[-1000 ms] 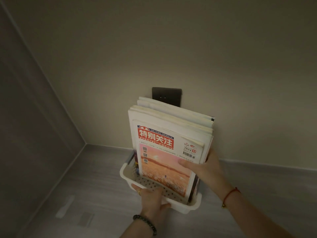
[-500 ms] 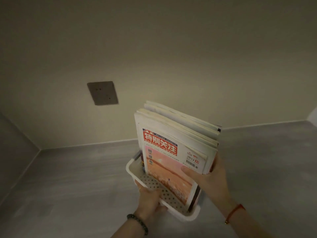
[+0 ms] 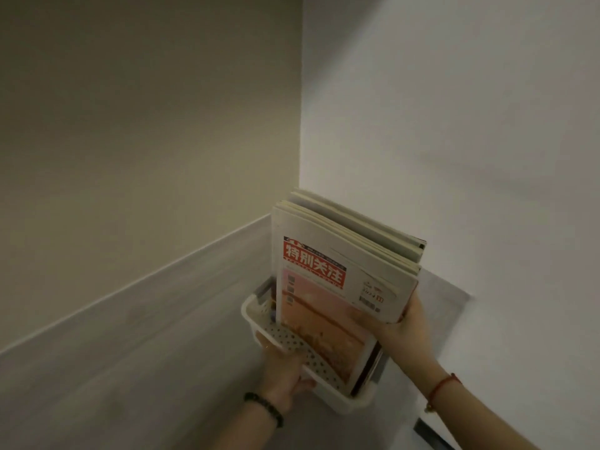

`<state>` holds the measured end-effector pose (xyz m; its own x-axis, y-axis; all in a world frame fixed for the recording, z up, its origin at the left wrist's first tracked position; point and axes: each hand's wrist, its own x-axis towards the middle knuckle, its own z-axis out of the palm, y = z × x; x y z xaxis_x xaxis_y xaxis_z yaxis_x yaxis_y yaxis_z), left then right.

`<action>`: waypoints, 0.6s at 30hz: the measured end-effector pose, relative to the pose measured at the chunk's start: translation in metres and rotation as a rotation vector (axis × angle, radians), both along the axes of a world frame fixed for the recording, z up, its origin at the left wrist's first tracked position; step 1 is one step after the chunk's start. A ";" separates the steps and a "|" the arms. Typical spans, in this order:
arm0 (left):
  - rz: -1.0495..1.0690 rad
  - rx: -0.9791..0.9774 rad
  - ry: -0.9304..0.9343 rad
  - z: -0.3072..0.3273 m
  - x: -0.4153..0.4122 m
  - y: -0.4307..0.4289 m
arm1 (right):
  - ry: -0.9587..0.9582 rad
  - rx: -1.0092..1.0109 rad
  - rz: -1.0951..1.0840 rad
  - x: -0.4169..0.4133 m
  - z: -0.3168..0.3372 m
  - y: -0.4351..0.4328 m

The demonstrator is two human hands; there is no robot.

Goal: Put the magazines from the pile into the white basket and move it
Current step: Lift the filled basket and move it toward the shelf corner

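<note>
Since 0.5 s ago: dark wall plate gone from view; load now sits before a wall corner (image 3: 300, 131). Left hand (image 3: 282, 368), at 6 o'clock of the white basket (image 3: 251, 315), grips its near rim, fingers curled beneath. Right hand (image 3: 406, 329), at 3 o'clock, pinches the magazines (image 3: 324, 254), thumb on the cover. Magazines stand upright in the basket.

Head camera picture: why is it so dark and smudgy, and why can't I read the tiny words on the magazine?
In the head view the light is dim, so colours look dull; the right wall is paler than the tan left wall; the floor is streaked with blur; on the front magazine the big red title shows clearly, but the small print is smeared.
</note>
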<state>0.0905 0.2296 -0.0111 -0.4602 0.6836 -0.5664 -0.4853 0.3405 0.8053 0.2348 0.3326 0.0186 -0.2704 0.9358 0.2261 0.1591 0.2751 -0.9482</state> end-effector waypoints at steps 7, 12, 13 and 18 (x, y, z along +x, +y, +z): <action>-0.166 0.059 -0.008 0.002 0.071 0.115 | 0.016 -0.009 -0.173 0.087 0.000 0.103; -0.190 0.093 -0.014 -0.008 0.103 0.184 | -0.007 -0.045 -0.248 0.120 -0.002 0.169; -0.182 0.085 -0.023 -0.009 0.108 0.195 | -0.012 -0.050 -0.254 0.125 -0.002 0.180; -0.137 0.007 -0.052 -0.021 0.124 0.231 | -0.028 -0.065 -0.239 0.137 -0.005 0.218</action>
<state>0.2149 0.4607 -0.0317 -0.3322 0.7420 -0.5823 -0.4756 0.4013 0.7828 0.3721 0.5511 0.0139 -0.0447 0.9863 0.1591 0.2386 0.1651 -0.9570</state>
